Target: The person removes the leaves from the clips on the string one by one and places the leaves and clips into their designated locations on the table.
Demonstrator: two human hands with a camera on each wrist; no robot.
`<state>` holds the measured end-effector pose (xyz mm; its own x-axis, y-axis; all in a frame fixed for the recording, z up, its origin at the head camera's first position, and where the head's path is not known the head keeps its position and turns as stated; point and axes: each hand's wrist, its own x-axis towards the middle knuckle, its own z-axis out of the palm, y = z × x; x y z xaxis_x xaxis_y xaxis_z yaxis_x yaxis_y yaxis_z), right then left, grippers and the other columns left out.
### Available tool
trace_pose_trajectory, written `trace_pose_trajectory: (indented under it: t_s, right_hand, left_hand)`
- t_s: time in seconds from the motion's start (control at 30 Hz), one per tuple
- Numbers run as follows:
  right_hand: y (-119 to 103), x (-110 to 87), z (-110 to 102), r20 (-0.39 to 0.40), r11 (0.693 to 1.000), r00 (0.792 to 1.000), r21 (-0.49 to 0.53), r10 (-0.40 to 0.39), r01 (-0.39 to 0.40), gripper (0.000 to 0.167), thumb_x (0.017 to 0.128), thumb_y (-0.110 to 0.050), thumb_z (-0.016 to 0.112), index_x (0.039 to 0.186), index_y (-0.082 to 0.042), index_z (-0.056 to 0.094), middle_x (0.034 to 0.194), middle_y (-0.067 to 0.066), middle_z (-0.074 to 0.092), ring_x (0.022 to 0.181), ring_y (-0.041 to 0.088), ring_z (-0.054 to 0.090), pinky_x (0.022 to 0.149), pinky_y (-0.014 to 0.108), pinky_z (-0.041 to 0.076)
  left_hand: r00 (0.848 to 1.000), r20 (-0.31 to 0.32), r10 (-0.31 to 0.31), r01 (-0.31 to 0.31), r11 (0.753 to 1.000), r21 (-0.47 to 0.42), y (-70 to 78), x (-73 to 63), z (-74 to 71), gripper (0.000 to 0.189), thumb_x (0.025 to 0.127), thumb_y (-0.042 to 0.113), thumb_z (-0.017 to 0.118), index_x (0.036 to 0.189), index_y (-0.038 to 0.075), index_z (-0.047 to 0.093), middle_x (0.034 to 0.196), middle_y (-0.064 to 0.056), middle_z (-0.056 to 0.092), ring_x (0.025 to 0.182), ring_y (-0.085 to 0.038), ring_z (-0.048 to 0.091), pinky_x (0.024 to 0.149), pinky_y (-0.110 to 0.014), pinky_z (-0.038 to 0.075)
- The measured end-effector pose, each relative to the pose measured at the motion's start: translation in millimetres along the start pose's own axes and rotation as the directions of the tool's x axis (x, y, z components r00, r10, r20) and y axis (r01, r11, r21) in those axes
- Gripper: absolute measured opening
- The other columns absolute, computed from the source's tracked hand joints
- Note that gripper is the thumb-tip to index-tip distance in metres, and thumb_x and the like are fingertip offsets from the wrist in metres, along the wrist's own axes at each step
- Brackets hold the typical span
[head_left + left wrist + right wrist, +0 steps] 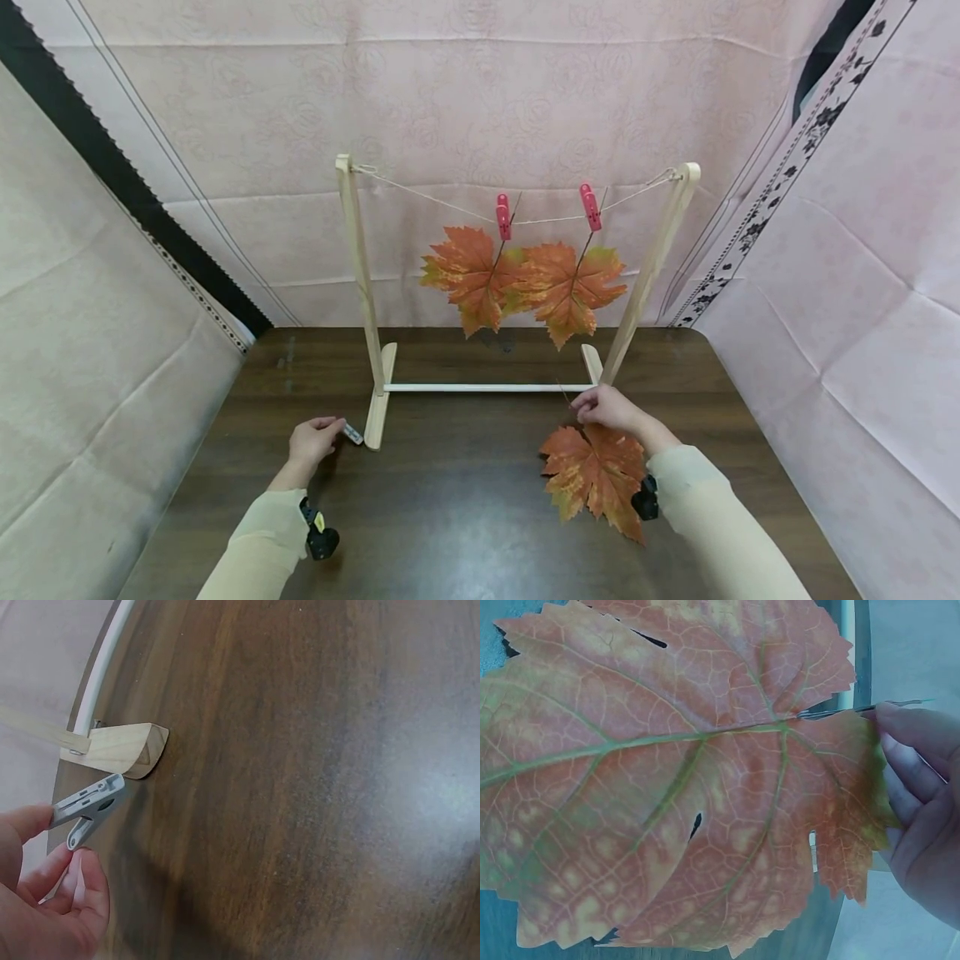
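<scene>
My left hand (313, 442) pinches a grey clothespin (88, 806) between thumb and fingertips, near the stand's left foot (377, 417). In the left wrist view its two handle ends are spread apart. With my right hand (609, 408) I pinch the thin stem of an orange artificial maple leaf (596, 479), whose blade hangs down toward me at the right. Two similar leaves, a left one (472, 275) and a right one (573, 287), hang from the string (551, 221), each under a pink clothespin (503, 217). In the right wrist view the held leaf (652, 795) fills most of the picture.
The wooden stand has a left post (360, 267), a right post (652, 267) and a white lower bar (487, 387). It stands on a brown table (450, 517). Pale patterned cloth (225, 100) surrounds the table at the back and sides.
</scene>
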<state>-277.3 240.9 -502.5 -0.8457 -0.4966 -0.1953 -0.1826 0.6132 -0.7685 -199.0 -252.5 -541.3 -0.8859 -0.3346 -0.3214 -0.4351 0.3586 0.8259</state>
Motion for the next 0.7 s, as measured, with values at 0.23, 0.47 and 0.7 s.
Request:
trace_pose_trajectory:
  t_s: [0.23, 0.47, 0.7]
  right_hand:
    - [1.6, -1.4, -1.2, -0.032, 0.999, 0.999, -0.004, 0.033, -0.033, 0.024, 0.085, 0.001, 0.059, 0.106, 0.012, 0.063, 0.095, 0.026, 0.067, 0.08, 0.014, 0.063, 0.066, 0.025, 0.049]
    - [3.9, -1.9, -0.8, -0.033, 0.998, 0.997, -0.002, 0.07, -0.07, 0.024, 0.087, 0.0, 0.058, 0.108, 0.011, 0.063, 0.094, 0.022, 0.068, 0.08, 0.014, 0.063, 0.069, 0.029, 0.052]
    - [1.6, -2.0, -4.3, -0.026, 0.998, 0.998, -0.005, 0.055, -0.055, 0.025, 0.088, -0.002, 0.057, 0.109, 0.011, 0.062, 0.098, 0.025, 0.067, 0.084, 0.017, 0.064, 0.071, 0.031, 0.053]
  left_hand:
    - [1.0, -0.02, 0.015, -0.014, 1.0, 0.019, -1.8, -2.6, -0.2, 0.046, 0.093, 0.021, 0.054, 0.123, -0.013, 0.051, 0.123, -0.034, 0.051, 0.1, -0.035, 0.058, 0.07, -0.027, 0.055]
    - [1.0, -0.006, -0.021, 0.021, 0.999, 0.036, -6.0, -2.8, -0.7, 0.048, 0.094, 0.024, 0.051, 0.127, -0.011, 0.049, 0.127, -0.032, 0.049, 0.109, -0.039, 0.054, 0.079, -0.036, 0.055]
    - [1.0, -0.009, -0.028, 0.028, 0.999, 0.028, -12.3, -1.3, -3.8, 0.048, 0.094, 0.025, 0.051, 0.126, -0.011, 0.05, 0.128, -0.032, 0.048, 0.109, -0.041, 0.054, 0.079, -0.037, 0.054]
